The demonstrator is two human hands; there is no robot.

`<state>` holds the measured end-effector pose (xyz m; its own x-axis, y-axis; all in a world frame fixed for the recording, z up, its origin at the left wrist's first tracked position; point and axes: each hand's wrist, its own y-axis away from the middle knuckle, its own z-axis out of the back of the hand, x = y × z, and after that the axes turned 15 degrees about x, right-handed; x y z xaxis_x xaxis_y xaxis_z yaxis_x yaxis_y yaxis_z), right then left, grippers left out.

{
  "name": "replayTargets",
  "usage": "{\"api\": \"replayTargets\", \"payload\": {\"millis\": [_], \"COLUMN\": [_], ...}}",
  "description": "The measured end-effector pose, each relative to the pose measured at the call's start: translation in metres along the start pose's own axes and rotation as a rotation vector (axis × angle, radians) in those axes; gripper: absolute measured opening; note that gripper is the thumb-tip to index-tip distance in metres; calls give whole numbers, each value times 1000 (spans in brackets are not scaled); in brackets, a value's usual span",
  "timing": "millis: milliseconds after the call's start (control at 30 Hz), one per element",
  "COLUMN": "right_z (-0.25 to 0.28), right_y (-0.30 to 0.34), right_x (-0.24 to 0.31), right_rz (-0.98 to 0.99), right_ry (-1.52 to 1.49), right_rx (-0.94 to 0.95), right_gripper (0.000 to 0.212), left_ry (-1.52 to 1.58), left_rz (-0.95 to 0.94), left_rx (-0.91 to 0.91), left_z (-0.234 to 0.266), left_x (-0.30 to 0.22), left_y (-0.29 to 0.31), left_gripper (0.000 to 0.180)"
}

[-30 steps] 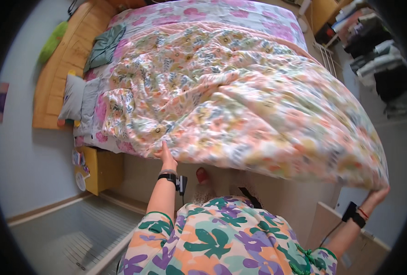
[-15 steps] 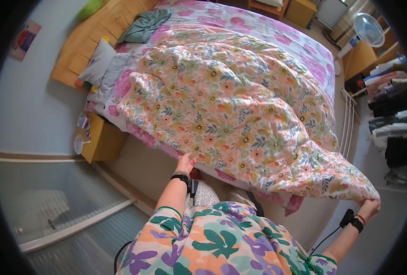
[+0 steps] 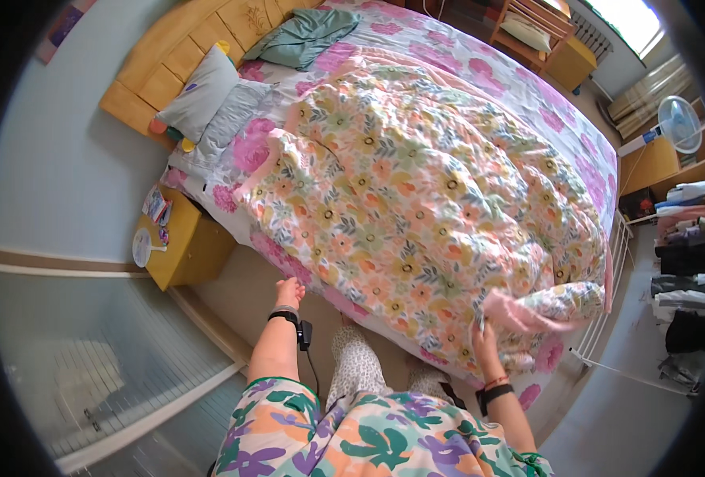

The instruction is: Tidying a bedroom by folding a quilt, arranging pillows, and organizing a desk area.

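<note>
A floral quilt (image 3: 416, 215) with a pink underside lies rumpled across the bed. My right hand (image 3: 486, 343) is closed on its near edge, toward the foot end, where a fold shows the pink underside. My left hand (image 3: 290, 292) hovers by the near side of the mattress, fingers loosely curled and apart, with nothing visible in it. Beneath the quilt is a white bed sheet (image 3: 251, 151) with large pink flowers, its edge hanging over the near side.
Grey pillows (image 3: 205, 95) and a crumpled green cloth (image 3: 305, 38) lie by the wooden headboard (image 3: 150, 75). A yellow nightstand (image 3: 185, 246) stands left. At the right are a white rack (image 3: 607, 294), a fan (image 3: 678, 126) and hanging clothes (image 3: 686, 258).
My right hand has moved left and inward with the quilt's edge, folding the corner over so its pink underside shows. My left hand has shifted slightly left. The view has also shifted.
</note>
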<state>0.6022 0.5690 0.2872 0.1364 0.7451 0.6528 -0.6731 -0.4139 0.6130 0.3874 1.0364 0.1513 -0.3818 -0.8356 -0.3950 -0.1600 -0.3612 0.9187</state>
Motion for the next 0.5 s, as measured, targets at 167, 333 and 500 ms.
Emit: {"api": "replayTargets", "payload": {"millis": [167, 333, 500], "right_z": [-42, -35, 17], "right_y": [-5, -23, -12], "right_x": [-20, -36, -85], "right_rz": [-218, -349, -55], "right_ry": [-350, -716, -1294], "right_rx": [-260, -672, -887], "right_gripper": [19, 16, 22], "left_ry": [33, 49, 374], "left_rz": [-191, -223, -300], "left_rx": [57, 45, 332], "left_z": [22, 49, 35], "left_x": [-92, -159, -196], "left_y": [-80, -156, -205], "left_gripper": [43, 61, 32]}}
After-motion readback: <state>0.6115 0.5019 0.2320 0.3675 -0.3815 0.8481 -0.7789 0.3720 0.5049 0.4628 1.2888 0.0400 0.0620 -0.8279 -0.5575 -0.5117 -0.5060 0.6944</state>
